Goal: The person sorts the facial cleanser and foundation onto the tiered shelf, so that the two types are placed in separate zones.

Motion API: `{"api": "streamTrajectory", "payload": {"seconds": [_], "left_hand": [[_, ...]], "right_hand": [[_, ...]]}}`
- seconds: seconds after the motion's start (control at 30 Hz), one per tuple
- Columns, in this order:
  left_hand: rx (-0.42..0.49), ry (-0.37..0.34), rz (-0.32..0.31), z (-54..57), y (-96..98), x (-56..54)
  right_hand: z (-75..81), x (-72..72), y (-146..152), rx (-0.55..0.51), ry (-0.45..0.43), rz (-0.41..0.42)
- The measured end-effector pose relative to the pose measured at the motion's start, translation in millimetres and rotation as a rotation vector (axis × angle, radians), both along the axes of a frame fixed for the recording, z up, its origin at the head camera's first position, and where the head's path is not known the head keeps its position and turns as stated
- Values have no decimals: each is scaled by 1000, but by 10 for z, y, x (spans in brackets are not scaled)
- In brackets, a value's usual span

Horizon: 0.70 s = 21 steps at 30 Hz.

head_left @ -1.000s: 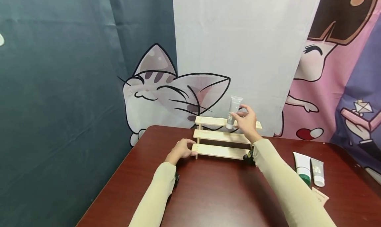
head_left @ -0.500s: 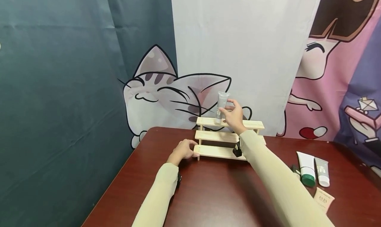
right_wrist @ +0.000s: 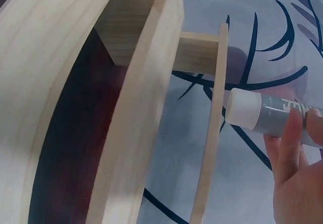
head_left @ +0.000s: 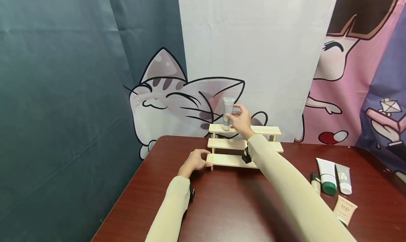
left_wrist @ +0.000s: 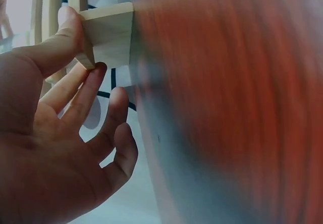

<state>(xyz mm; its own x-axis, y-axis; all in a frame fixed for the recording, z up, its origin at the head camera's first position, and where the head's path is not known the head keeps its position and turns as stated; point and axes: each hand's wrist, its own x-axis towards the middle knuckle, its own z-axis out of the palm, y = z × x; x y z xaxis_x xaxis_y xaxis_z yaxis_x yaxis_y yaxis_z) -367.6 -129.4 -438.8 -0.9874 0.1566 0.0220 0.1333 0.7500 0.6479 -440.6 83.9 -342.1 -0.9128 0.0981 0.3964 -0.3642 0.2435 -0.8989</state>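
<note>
A three-step wooden display rack [head_left: 233, 143] stands at the back of the table. My right hand [head_left: 241, 121] pinches a grey squeeze tube [head_left: 227, 110] with a white cap, held upright, cap down, at the left part of the top step. In the right wrist view the tube's white cap [right_wrist: 243, 108] is right at the edge of the top step [right_wrist: 214, 113]. My left hand [head_left: 196, 159] grips the left end of the lowest step; in the left wrist view the thumb and two fingers pinch the board end [left_wrist: 108, 37], the other fingers loosely bent.
On the right of the dark red table [head_left: 215, 206] lie a white tube with a green cap [head_left: 326, 175], a second grey tube [head_left: 344, 178], a small dark-capped bottle [head_left: 315, 182] and a pale pink tube [head_left: 345, 209]. A printed curtain [head_left: 260, 51] hangs right behind the rack.
My right hand has carried the grey tube leftward along the top step. My left hand has stayed at the rack's end. More of the items at right shows from behind the right sleeve.
</note>
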Motion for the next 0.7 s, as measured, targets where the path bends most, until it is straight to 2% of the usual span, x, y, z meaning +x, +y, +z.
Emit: {"api": "streamTrajectory", "payload": {"seconds": [0.37, 0.7], "left_hand": [[43, -21, -9, -19, -27, 21], [57, -22, -13, -53, -44, -22]], "right_hand": [[-43, 12, -49, -20, -17, 32], [-52, 7, -26, 27, -11, 33]]}}
